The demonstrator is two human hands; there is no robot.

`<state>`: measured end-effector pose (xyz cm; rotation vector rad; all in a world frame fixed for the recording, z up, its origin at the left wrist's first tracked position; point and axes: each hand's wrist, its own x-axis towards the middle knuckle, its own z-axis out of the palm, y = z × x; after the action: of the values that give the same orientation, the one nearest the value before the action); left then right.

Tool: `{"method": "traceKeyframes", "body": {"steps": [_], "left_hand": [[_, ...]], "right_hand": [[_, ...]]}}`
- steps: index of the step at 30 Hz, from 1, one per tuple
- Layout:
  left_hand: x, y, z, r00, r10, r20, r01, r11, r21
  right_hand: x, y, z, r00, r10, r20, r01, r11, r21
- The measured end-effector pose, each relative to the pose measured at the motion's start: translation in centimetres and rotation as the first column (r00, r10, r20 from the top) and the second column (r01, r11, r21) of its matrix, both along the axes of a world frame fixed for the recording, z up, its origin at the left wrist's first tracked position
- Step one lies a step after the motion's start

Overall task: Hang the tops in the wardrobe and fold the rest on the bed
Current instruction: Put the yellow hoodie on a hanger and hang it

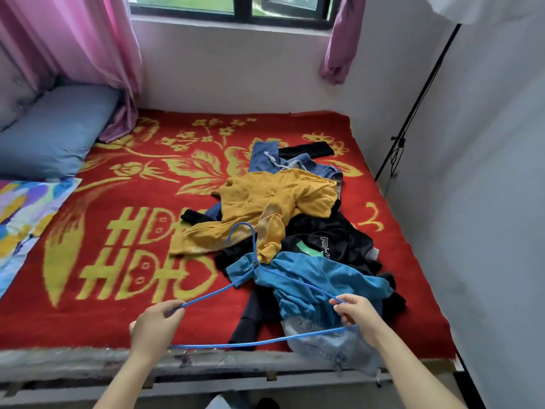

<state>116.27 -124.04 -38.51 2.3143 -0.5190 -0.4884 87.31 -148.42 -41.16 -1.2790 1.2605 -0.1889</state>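
Two corners of a thin blue wire hanger are pinched, one by the left hand, one by the right hand, over crumpled clothes heaped on the bed, its plush red blanket lettered "HD".

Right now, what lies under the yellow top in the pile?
Parts of a black garment and blue jeans stick out from under the yellow top. What lies beneath its middle is covered.

Hanger: thin, smooth blue coating, plastic-looking, slightly glossy.
Blanket: thick red and yellow cloth, fuzzy matt pile.
Yellow top: soft, matt knit cloth, creased.
Jeans: pale, faded denim, coarse weave.
Pillow: smooth, matt grey-blue cloth.
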Motion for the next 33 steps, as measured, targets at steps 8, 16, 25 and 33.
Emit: {"method": "traceKeyframes", "body": {"steps": [8, 16, 25, 33], "left_hand": [[4.8, -3.6, -1.4, 0.998, 0.003, 0.056, -0.007, 0.998, 0.055], [12.6, -10.7, -1.6, 0.986, -0.123, 0.11, 0.126, 0.992, -0.025], [14.2, -16.9, -5.3, 0.89, -0.404, 0.21, 0.429, 0.899, -0.091], [14.4, -23.5, -4.5, 0.802, -0.597, -0.011, 0.541, 0.719, 0.436]], "right_hand": [[5.6, -2.4, -1.0, 0.935, 0.213, -0.283, -0.247, 0.965, -0.09], [15.3, -8.0, 1.8, 0.722, 0.285, -0.631, -0.523, 0.821, -0.228], [21.3, -6.7, 3.9, 0.875, 0.374, -0.306, -0.454, 0.853, -0.256], [20.6, -12.3, 3.8, 0.91, 0.317, -0.267, -0.327, 0.945, 0.006]]}}
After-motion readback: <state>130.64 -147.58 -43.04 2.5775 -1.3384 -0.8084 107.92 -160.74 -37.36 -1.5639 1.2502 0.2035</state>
